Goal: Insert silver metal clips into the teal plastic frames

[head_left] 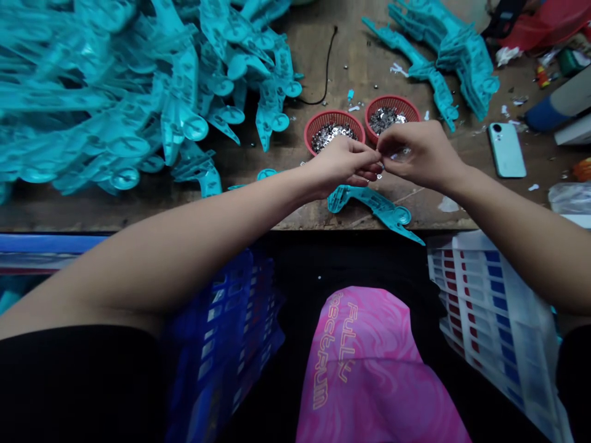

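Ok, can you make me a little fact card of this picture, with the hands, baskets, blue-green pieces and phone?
Left hand: fingertips meeting the other hand's, over the table
Right hand: thumb and finger bent together; anything pinched is too small to tell
Left red basket: holds small shiny metal bits
Right red basket: beside it, also holds metal bits
Nearest turquoise piece: below the hands, tip over the table edge
Turquoise pile: big, on the left
Phone: lying on the right
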Demonstrator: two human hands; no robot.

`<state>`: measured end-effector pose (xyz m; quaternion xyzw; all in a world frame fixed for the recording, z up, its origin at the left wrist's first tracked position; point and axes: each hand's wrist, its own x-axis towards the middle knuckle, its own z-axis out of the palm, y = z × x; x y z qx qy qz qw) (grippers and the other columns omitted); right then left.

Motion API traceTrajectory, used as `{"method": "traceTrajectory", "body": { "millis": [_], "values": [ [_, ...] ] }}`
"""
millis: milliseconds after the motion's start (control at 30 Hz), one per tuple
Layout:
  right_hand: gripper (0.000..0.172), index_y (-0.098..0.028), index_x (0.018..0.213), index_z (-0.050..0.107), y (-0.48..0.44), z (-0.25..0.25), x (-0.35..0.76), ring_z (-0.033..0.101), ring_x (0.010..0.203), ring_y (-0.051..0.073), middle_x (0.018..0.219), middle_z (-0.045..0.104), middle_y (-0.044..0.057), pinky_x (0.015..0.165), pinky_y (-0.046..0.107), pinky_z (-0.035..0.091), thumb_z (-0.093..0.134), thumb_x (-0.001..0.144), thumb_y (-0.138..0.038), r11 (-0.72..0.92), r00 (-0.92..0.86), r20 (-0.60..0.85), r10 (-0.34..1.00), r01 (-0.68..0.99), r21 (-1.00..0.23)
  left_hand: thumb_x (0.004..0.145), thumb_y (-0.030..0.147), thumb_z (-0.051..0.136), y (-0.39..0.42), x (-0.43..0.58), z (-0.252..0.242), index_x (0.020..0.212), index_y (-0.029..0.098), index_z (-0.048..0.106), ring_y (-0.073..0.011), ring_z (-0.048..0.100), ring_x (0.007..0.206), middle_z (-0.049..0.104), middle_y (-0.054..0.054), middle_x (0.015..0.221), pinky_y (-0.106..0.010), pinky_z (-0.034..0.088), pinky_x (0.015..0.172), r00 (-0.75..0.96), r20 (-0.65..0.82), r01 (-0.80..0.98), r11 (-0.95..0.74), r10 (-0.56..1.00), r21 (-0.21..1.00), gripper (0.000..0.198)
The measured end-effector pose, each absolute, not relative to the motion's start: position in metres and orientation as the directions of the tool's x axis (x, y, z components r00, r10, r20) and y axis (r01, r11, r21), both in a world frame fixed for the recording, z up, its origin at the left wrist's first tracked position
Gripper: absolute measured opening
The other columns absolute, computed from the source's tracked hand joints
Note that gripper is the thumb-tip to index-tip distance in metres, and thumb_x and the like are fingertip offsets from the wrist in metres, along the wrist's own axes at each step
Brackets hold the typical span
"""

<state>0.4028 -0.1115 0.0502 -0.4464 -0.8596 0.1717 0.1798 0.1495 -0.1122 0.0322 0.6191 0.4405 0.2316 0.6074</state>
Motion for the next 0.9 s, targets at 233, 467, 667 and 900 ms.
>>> {"method": "traceTrajectory", "body": {
  "millis": [233,467,667,900],
  "values": [
    [0.053,-0.039,0.158,0.088,-0.114,0.052,0.397,0.089,0.127,0.042,0.146,0.094,0.010,0.111,0.057,0.070,0.082,0.106,-0.036,0.591,-0.577,0.154,0.802,0.728,-0.347,0.121,0.056,0.086,-0.114,0.152,0.032,0.118,0.018,0.089,-0.0257,0.097,0.120,0.096,-0.017,0.119,-0.039,0.079,0.100,0.451,-0.212,0.300,0.077,0.867,0.951,0.038],
    [0.045,-0.040,0.161,0.088,-0.117,0.055,0.402,0.087,0.142,0.044,0.149,0.094,0.011,0.123,0.062,0.071,0.074,0.119,-0.049,0.555,-0.501,0.242,0.831,0.716,-0.423,0.120,0.065,0.090,-0.115,0.156,0.038,0.130,0.017,0.090,-0.0242,0.096,0.121,0.096,-0.015,0.124,-0.036,0.078,0.100,0.405,-0.107,0.243,0.006,0.908,0.970,0.049],
    [0.049,-0.039,0.162,0.091,-0.120,0.052,0.392,0.087,0.142,0.048,0.152,0.093,0.012,0.122,0.070,0.073,0.076,0.117,-0.046,0.501,-0.423,0.268,0.866,0.739,-0.450,0.119,0.047,0.085,-0.106,0.147,0.044,0.133,0.018,0.094,-0.0308,0.093,0.127,0.097,-0.016,0.127,-0.044,0.077,0.111,0.420,0.071,0.382,-0.248,0.905,0.890,0.033],
    [0.037,-0.034,0.142,0.099,-0.119,0.038,0.390,0.091,0.126,0.045,0.133,0.097,0.013,0.111,0.067,0.078,0.075,0.120,-0.052,0.420,-0.360,0.226,0.905,0.678,-0.602,0.119,0.044,0.079,-0.097,0.131,0.042,0.135,0.026,0.099,-0.0338,0.092,0.134,0.099,-0.015,0.136,-0.045,0.070,0.120,0.494,0.197,0.575,-0.488,0.847,0.657,0.031]
  ]
}}
